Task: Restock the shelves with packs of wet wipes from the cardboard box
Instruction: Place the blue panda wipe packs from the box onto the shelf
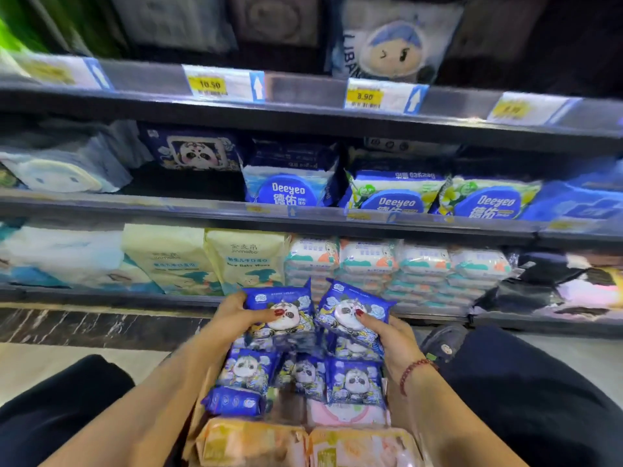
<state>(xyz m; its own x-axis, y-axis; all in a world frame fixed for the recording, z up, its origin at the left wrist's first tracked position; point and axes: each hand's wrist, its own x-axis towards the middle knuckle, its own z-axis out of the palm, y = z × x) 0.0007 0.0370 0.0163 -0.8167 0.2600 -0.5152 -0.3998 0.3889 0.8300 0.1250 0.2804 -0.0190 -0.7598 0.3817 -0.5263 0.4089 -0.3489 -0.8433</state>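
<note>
My left hand [236, 315] grips a blue panda-print wipes pack [283, 306], thumb on its front. My right hand [391, 335] grips a second blue panda pack [350, 310] beside it. Both packs are held just above the cardboard box [197, 423] between my knees. The box holds several more blue panda packs [354, 382], a pink pack [344, 412] and orange packs [253, 443] at its near end. On the middle shelf a matching panda pack [197, 151] lies at the back, with a dark gap in front of it.
Three shelf levels face me, with a price rail [303, 89] on top. Deeyeo wipes [290, 183] fill the middle shelf's right side. Yellow baby wipes [246, 261] and small white packs [397, 267] fill the bottom shelf. A shoe [441, 342] sits at right.
</note>
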